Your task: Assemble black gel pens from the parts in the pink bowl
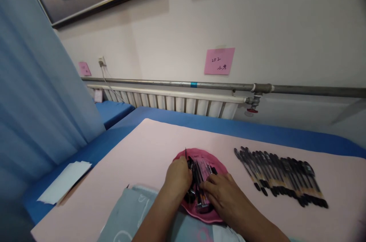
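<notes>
A pink plate (217,162) on the pale pink mat holds a heap of black pen parts (200,175). My left hand (177,176) rests over the plate's left side, its fingers curled on a black pen part. On the plate's right side my right hand (224,192) has its fingers bent and pinched into the heap. Right of the plate, several black pens (281,175) lie side by side in a row.
The pink mat (134,158) lies on a blue table (257,129). A white paper (64,181) sits at the left edge. A grey cloth (128,215) is near me. A blue curtain (37,93) hangs left; a radiator (171,102) and pipe line the wall.
</notes>
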Demonstrator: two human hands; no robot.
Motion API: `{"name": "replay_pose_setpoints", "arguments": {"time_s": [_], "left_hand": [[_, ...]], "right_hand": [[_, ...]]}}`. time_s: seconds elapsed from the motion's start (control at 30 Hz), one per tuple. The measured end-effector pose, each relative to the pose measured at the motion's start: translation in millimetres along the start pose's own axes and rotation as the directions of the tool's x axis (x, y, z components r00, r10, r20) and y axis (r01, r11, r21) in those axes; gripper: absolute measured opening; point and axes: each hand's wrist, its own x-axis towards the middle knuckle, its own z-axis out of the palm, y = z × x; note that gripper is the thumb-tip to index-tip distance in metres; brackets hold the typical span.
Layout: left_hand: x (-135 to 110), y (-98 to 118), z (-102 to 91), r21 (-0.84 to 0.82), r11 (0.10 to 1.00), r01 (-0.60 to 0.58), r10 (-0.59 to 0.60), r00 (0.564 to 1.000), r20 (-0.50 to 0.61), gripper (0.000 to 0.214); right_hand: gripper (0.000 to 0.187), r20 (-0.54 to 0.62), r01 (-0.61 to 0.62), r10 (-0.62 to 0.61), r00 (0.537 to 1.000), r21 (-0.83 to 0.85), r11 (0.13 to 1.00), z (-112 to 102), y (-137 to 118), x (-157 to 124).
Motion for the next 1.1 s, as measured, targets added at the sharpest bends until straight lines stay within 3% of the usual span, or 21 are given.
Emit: {"name": "replay_pose_setpoints", "arguments": {"time_s": [0.2,0.33,0.6,1.1], "left_hand": [[-11.2,6.9,-5.8,0.035,0.999,0.020,-0.021,1.000,0.010,0.029],[-15.5,13.3,-5.7,0.045,0.996,-0.075,0.075,0.997,-0.005,0.033],[-8.7,18.8,5.0,0.029,0.988,-0.153,0.149,0.983,0.111,0.033],[-0.1,10.4,11.9,-0.063,0.986,-0.156,0.164,0.973,0.164,0.033]], "right_hand": [[0.019,-0.008,-0.007,0.007,1.000,-0.003,1.000,2.7,0.2,0.4],[0.017,-0.019,-0.025,0.025,1.000,-0.017,1.000,3.0,-2.0,0.9],[0.022,-0.086,-0.031,0.022,0.996,-0.105,0.994,2.1,-5.5,-0.7],[0.024,0.072,-0.114,0.127,0.989,-0.159,0.981,-7.5,-11.9,1.5]]}}
